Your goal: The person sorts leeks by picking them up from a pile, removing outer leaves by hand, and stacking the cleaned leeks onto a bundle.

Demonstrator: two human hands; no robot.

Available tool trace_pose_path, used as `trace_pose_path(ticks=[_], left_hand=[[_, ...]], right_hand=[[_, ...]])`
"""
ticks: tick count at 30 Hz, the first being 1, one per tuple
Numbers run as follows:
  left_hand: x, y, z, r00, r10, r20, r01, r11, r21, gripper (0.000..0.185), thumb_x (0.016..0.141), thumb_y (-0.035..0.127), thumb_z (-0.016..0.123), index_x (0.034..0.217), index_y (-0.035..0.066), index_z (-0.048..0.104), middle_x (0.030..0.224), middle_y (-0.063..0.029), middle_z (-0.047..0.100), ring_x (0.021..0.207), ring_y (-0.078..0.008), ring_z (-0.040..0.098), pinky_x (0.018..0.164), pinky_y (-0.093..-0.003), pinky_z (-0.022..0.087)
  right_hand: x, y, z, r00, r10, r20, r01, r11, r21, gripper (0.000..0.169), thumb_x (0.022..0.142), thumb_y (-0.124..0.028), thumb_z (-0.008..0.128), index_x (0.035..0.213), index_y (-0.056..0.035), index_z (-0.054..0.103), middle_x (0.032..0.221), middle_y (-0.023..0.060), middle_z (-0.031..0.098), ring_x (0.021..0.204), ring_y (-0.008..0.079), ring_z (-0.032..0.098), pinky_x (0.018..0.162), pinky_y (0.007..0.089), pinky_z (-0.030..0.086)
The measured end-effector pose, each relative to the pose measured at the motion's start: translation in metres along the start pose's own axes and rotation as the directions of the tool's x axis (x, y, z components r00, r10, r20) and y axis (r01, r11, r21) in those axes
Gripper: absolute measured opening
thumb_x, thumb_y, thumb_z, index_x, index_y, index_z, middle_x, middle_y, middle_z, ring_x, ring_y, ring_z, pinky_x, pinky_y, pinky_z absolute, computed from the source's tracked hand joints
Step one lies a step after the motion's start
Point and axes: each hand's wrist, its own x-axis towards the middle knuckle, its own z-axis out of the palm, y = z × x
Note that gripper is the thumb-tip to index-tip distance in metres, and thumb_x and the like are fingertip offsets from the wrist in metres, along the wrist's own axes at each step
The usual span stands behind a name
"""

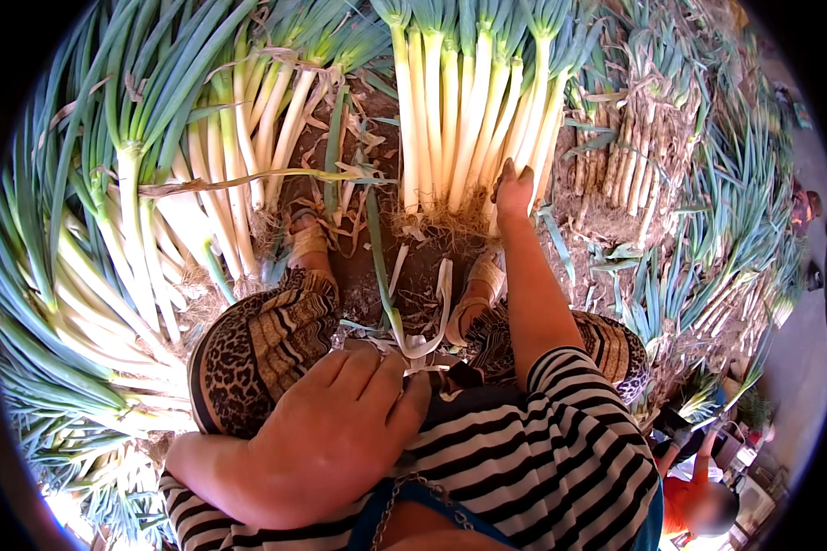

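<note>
Reaching forward, my right hand (514,191) has its fingers closed around the lower white stalk of a long green onion (541,117). That stalk stands at the right side of a row of peeled green onions (448,117), their green tops away from me and their roots toward me. My left hand (348,410) is bent in front of my body, its back toward me and its fingers close together. Its palm is hidden, so I cannot see whether anything is in it. Below it, between my knees, lie a loose green leaf (379,268) and a curled pale peel (444,303).
Large heaps of peeled green onions (131,234) curve around my left side. Unpeeled, soil-covered onions (630,162) lie at right, with more bundles (717,303) beyond. Dry peelings (348,227) litter the soil near my feet. A person in an orange top (682,492) is at lower right.
</note>
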Motion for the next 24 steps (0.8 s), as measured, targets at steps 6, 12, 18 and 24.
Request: trace_pose_path(ticks=[6, 12, 18, 24], left_hand=[[-0.002, -0.006, -0.003, 1.0, -0.012, -0.013, 0.012, 1.0, -0.02, 0.049, 0.062, 0.02, 0.063, 0.106, 0.001, 0.052, 0.097, -0.0132, 0.053, 0.09, -0.0265, 0.053, 0.08, -0.0357, 0.043], [0.013, 0.001, -0.013, 1.0, -0.003, 0.024, 0.004, 1.0, -0.025, 0.048, 0.061, 0.02, 0.062, 0.104, 0.001, 0.053, 0.097, -0.0134, 0.053, 0.09, -0.0268, 0.053, 0.08, -0.0357, 0.043], [0.019, -0.002, -0.007, 0.994, 0.051, 0.095, -0.049, 0.999, -0.02, 0.041, 0.066, 0.015, 0.057, 0.104, 0.001, 0.053, 0.096, -0.0124, 0.054, 0.09, -0.0254, 0.053, 0.079, -0.0344, 0.043], [0.014, 0.003, 0.005, 0.989, -0.04, 0.139, 0.041, 0.999, -0.007, 0.033, 0.069, 0.015, 0.055, 0.099, 0.0, 0.054, 0.094, -0.0122, 0.056, 0.088, -0.025, 0.055, 0.074, -0.0338, 0.045]], right_hand=[[-0.014, -0.039, 0.008, 0.984, 0.161, 0.079, -0.15, 0.981, -0.12, 0.04, 0.088, -0.03, 0.048, 0.105, 0.0064, 0.045, 0.079, 0.0123, 0.055, 0.064, 0.0186, 0.052, 0.057, 0.0316, 0.044], [-0.018, -0.067, -0.008, 0.995, 0.104, -0.01, -0.09, 0.906, 0.414, 0.022, 0.09, -0.024, 0.045, 0.087, -0.0032, 0.039, 0.059, 0.0008, 0.039, 0.044, 0.0082, 0.037, 0.035, 0.0229, 0.029], [0.037, 0.042, -0.025, 0.993, -0.116, 0.002, 0.086, 0.725, -0.683, 0.039, 0.087, -0.033, 0.044, 0.109, 0.0, 0.041, 0.081, 0.0231, 0.059, 0.067, 0.0324, 0.059, 0.06, 0.0433, 0.047], [0.032, 0.013, -0.022, 0.903, 0.078, 0.423, 0.408, 0.151, -0.9, 0.044, 0.083, -0.032, 0.048, 0.113, -0.0006, 0.046, 0.108, 0.0162, 0.055, 0.092, 0.0308, 0.058, 0.072, 0.0412, 0.048]])
